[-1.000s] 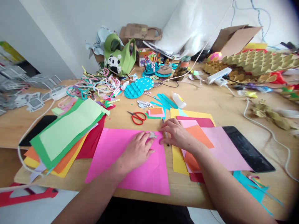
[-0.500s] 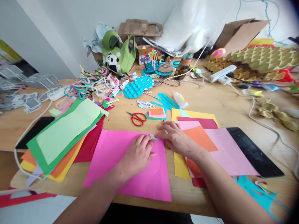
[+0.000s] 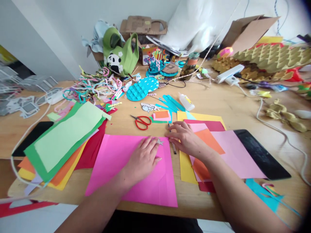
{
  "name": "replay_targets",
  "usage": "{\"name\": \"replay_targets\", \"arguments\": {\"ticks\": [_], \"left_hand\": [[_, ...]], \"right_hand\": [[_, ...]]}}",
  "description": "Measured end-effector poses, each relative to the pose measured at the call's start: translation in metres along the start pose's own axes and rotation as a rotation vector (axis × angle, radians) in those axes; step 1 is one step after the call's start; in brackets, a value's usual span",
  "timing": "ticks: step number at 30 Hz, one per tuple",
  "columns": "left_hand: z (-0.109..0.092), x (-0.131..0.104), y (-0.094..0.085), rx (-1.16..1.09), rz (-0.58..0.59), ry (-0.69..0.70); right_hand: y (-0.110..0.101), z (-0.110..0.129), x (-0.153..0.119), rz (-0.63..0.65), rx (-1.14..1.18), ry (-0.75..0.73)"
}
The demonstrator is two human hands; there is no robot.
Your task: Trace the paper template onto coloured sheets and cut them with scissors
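A bright pink sheet (image 3: pixel 136 181) lies on the table before me. My left hand (image 3: pixel 143 160) rests on it with the fingers stretched out, their tips on a small grey cutout (image 3: pixel 159 141) near the sheet's top right corner. Just right of the sheet is a thin dark pen (image 3: pixel 174 147), lying on the table. Over the pen's upper part is my right hand (image 3: pixel 186 137), its fingers bent and apart; whether they touch the pen cannot be made out.
Red-handled scissors (image 3: pixel 143 123), small paper pieces (image 3: pixel 161 115) and a glue bottle (image 3: pixel 186 102) lie beyond the sheet. Coloured papers are stacked left (image 3: pixel 68 132) and right (image 3: pixel 233 152), with a black tablet (image 3: pixel 264 155) at the right stack. A green panda bag (image 3: pixel 121 58) stands behind.
My right hand has moved off the cutout and the sheet's edge, slightly right, over the pen, which now shows more. My left hand stays on the cutout. The view has shifted slightly.
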State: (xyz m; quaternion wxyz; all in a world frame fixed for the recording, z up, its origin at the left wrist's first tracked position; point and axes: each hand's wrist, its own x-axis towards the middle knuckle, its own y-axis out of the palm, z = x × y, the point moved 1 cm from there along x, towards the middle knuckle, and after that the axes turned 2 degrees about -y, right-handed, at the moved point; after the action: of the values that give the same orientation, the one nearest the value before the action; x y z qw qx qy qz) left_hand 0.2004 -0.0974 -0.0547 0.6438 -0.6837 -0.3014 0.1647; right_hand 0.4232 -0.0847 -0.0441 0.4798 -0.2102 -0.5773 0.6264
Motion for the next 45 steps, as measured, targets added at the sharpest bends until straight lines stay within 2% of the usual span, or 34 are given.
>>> {"name": "replay_targets", "arguments": {"ticks": [13, 25, 32, 45], "left_hand": [[0.002, -0.002, 0.002, 0.030, 0.051, -0.001], [0.001, -0.011, -0.019, 0.043, 0.136, -0.017], [-0.005, -0.011, -0.016, 0.053, 0.140, -0.069], [-0.016, -0.008, -0.013, 0.080, 0.074, -0.156]], "right_hand": [[0.002, 0.002, 0.000, 0.053, 0.021, -0.006], [0.013, 0.010, 0.001, 0.075, 0.057, -0.033], [0.014, 0.010, 0.001, 0.069, 0.060, -0.031], [0.015, 0.007, 0.000, 0.077, 0.052, -0.026]]}}
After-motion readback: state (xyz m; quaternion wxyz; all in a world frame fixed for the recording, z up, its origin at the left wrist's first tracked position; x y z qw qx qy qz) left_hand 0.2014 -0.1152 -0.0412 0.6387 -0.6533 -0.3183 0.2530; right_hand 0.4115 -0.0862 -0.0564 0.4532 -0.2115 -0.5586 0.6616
